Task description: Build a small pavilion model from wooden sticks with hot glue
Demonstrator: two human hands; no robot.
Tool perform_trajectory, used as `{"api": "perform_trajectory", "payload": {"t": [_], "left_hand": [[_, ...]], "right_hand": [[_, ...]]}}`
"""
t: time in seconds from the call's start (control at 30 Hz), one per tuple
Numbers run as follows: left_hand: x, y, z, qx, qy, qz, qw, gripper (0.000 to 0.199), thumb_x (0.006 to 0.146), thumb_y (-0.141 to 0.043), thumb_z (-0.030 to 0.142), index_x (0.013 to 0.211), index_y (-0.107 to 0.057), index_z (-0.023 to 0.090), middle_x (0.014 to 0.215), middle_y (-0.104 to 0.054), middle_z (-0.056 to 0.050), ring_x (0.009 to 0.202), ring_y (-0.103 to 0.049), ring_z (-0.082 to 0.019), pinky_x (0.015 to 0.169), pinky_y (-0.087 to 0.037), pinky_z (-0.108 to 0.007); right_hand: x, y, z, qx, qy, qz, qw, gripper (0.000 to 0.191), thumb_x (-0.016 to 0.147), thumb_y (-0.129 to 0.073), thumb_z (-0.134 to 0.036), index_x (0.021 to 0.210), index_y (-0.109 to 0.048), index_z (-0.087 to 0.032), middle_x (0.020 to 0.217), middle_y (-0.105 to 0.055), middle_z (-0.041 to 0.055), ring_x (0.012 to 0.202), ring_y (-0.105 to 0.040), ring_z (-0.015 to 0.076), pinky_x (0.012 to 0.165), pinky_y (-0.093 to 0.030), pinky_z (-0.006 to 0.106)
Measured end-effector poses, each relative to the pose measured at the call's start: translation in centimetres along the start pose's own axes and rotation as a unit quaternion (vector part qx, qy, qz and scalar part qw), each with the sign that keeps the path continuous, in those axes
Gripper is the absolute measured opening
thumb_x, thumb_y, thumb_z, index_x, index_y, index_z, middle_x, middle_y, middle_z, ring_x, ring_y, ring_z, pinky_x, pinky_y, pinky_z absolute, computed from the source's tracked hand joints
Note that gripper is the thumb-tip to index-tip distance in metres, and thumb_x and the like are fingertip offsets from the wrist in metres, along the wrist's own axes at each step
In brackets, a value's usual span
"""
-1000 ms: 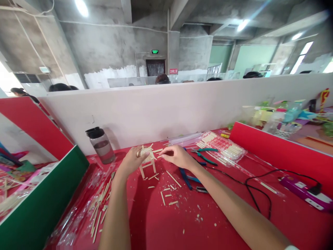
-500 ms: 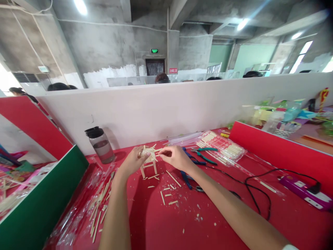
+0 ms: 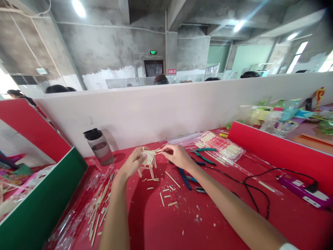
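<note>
A small model built of pale wooden sticks stands on legs on the red table, with stick ends poking out at its top. My left hand is closed on its left side, thumb against the upper part. On the other side, my right hand pinches a thin wooden stick at the model's upper right; whether that stick is joined to the model I cannot tell. Cut stick pieces and crumbs lie in front. Blue-handled pliers are partly hidden under my right forearm.
A water bottle stands at the back left. Loose sticks and plastic wrap lie left. Green-handled pliers, packed sticks, a black cable and a purple power strip are right. Dividers enclose the table.
The stick model has turned and tilted slightly in my left hand. My right hand has shifted a little to the right, still pinching the stick. The camera view has moved slightly.
</note>
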State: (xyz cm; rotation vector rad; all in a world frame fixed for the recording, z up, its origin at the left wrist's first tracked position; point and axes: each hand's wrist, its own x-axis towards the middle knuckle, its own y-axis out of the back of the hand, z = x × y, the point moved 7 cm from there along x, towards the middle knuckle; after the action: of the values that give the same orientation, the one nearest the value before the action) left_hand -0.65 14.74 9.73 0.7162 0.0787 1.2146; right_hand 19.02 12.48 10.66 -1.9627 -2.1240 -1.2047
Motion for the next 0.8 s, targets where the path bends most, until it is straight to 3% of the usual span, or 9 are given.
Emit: {"api": "perform_trajectory", "payload": {"t": [0.13, 0.33, 0.8], "left_hand": [[-0.2, -0.3, -0.1, -0.019, 0.007, -0.032, 0.999, 0.047, 0.088, -0.052, 0.049, 0.121, -0.059, 0.016, 0.124, -0.064, -0.011, 0.113, -0.059, -0.027, 0.101, -0.043, -0.039], [-0.2, -0.2, -0.3, -0.019, -0.006, -0.031, 0.999, 0.049, 0.088, -0.054, 0.052, 0.121, -0.061, 0.016, 0.126, -0.065, -0.012, 0.116, -0.058, -0.028, 0.103, -0.043, -0.040], [-0.4, 0.0, 0.2, 0.018, -0.014, -0.027, 0.999, 0.050, 0.089, -0.052, 0.053, 0.121, -0.063, 0.017, 0.126, -0.064, -0.013, 0.117, -0.058, -0.029, 0.100, -0.047, -0.040]], "right_hand": [[0.1, 0.5, 0.3, -0.020, 0.017, 0.027, 0.999, 0.010, 0.086, -0.063, -0.020, 0.088, -0.072, -0.018, 0.087, -0.076, 0.0043, 0.080, -0.069, 0.0181, 0.074, -0.050, 0.027], [0.0, 0.1, 0.9, -0.005, 0.018, 0.044, 0.999, 0.009, 0.086, -0.064, -0.021, 0.089, -0.073, -0.019, 0.088, -0.076, 0.0047, 0.081, -0.070, 0.0186, 0.076, -0.051, 0.027], [0.0, -0.6, 1.2, -0.014, 0.012, 0.026, 0.999, 0.007, 0.087, -0.064, -0.020, 0.088, -0.070, -0.019, 0.088, -0.076, 0.0050, 0.083, -0.071, 0.0191, 0.078, -0.051, 0.028]]}}
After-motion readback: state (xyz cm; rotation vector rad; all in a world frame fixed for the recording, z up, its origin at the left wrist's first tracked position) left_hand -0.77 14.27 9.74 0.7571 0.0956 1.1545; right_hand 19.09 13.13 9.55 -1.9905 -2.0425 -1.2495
